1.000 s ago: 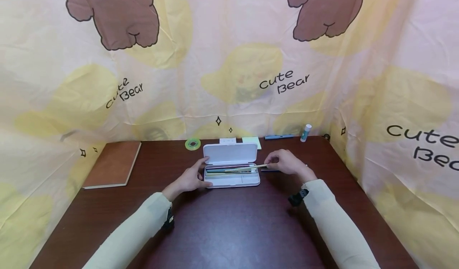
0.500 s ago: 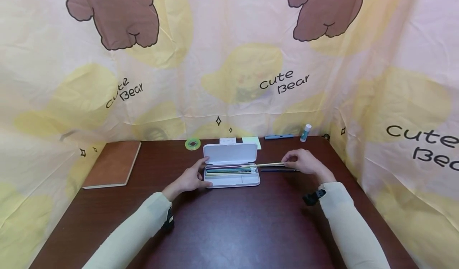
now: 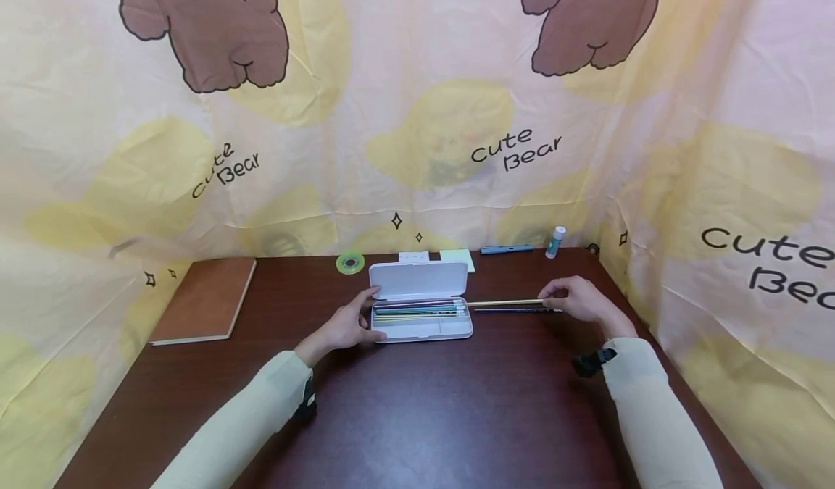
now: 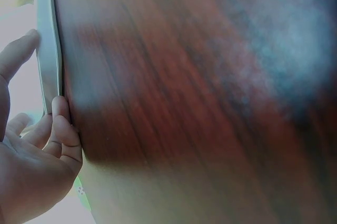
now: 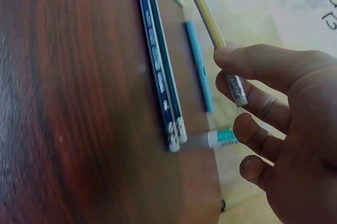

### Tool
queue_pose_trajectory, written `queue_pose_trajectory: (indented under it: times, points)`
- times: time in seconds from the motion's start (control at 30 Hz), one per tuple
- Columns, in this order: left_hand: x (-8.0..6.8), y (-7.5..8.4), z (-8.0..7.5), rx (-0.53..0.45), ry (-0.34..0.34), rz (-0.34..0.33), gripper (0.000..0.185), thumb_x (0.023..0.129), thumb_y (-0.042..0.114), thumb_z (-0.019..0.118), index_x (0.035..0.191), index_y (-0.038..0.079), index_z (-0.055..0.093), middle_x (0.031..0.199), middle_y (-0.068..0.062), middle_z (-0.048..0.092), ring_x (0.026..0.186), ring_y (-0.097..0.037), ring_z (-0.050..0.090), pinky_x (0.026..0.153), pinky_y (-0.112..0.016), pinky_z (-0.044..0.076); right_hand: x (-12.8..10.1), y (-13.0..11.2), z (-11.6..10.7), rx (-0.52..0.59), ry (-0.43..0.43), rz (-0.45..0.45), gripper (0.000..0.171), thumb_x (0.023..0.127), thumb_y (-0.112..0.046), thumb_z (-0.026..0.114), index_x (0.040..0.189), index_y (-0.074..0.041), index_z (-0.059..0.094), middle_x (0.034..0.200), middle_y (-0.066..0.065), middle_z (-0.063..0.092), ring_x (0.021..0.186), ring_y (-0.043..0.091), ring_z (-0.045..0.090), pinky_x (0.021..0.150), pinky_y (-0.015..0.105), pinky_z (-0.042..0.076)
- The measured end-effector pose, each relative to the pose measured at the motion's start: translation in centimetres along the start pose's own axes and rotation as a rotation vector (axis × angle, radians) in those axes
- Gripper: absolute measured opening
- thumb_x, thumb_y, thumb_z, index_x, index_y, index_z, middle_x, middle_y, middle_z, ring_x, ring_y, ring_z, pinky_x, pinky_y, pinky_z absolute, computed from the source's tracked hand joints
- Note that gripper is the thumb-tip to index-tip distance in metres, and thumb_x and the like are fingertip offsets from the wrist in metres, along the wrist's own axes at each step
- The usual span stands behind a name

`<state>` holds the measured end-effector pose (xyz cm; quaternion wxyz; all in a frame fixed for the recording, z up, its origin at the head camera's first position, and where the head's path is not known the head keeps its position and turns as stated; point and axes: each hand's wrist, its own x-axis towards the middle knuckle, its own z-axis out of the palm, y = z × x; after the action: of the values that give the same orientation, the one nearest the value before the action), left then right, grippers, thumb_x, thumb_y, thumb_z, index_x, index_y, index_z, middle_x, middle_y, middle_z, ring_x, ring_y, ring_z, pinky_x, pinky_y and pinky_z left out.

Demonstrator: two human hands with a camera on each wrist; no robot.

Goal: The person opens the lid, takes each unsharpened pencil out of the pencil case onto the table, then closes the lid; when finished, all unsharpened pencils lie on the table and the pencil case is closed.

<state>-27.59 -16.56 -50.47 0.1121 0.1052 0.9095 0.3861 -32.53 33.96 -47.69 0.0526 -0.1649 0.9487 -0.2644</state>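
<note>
Yellow-painted wood was pinched between the thumb and fingers point(image 5: 239, 60) of the right hand point(image 3: 577, 302), close to the metal band and eraser of a yellow pencil point(image 3: 502, 302). That pencil was held just above the worktop point(image 3: 430, 409), level and pointing left, with its far tip at the right end of the white pencil case point(image 3: 420, 308). It was almost wholly clear of the case.

Beneath and just beside it, two dark blue pencils point(image 5: 158, 71) were seen lying side by side on the worktop, erasers toward the hand, so two pencils could be judged as already out. Several more pencils point(image 3: 417, 309) were left lying lengthwise in the tray, so the emptying was judged only partly done.

At the case's left end, the left hand point(image 3: 346, 326) was laid against the tray, its fingers point(image 4: 63, 129) relaxed and touching the edge, with the thumb up by the raised lid; the case was being steadied, not gripped.

Farther out, a brown notebook point(image 3: 207, 299) lay at the left, and a green tape roll point(image 3: 350, 262), sticky notes point(image 3: 458, 258), a light blue pen point(image 3: 507, 248) and a glue stick point(image 3: 555, 241) lay along the back edge.
</note>
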Motion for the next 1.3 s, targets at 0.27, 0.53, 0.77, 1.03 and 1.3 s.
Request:
queue_pose_trajectory:
  times: [0.27,0.53,0.77,1.03,1.3]
  points:
    - [0.0,0.0,0.0,0.012,0.004,0.003,0.100,0.078,0.031,0.087,0.157,0.028,0.025,0.145,-0.007,0.055,0.080,-0.017,0.053,0.070,-0.028,0.045,-0.3,1.5,0.3,-0.006,-0.007,0.028,0.011,0.093,-0.020,0.070,0.101,-0.015,0.077,0.097,0.001,0.074,0.092,0.020,0.060,0.085,0.040,0.048]
    - [0.1,-0.2,0.1,0.017,0.002,0.000,0.100,0.078,0.033,0.087,0.157,0.028,0.025,0.146,-0.007,0.055,0.083,-0.018,0.054,0.072,-0.029,0.046,-0.3,2.4,1.0,0.029,-0.054,0.060,0.010,0.092,-0.019,0.072,0.099,-0.016,0.077,0.100,0.003,0.074,0.093,0.021,0.059,0.087,0.041,0.046]
    - [0.1,-0.3,0.1,0.018,0.001,0.016,0.100,0.077,0.032,0.087,0.156,0.026,0.027,0.143,-0.006,0.057,0.082,-0.016,0.054,0.073,-0.029,0.045,-0.1,2.6,1.7,0.018,-0.063,0.121,0.008,0.091,-0.019,0.072,0.097,-0.019,0.078,0.106,0.004,0.073,0.098,0.023,0.058,0.090,0.047,0.046]
    - [0.1,-0.3,0.1,0.015,0.002,0.021,0.100,0.076,0.033,0.088,0.156,0.026,0.027,0.143,-0.007,0.057,0.080,-0.016,0.054,0.072,-0.029,0.045,0.1,2.8,2.1,0.020,-0.043,0.132,0.010,0.090,-0.017,0.072,0.098,-0.019,0.078,0.110,0.008,0.074,0.102,0.026,0.060,0.093,0.051,0.047]
    - [0.2,-0.2,0.1,0.020,0.003,0.024,0.100,0.077,0.032,0.087,0.157,0.026,0.027,0.143,-0.007,0.057,0.080,-0.016,0.054,0.072,-0.028,0.045,0.1,2.5,2.1,0.015,-0.026,0.113,0.011,0.089,-0.018,0.073,0.100,-0.018,0.078,0.107,0.006,0.074,0.098,0.024,0.060,0.089,0.046,0.047]
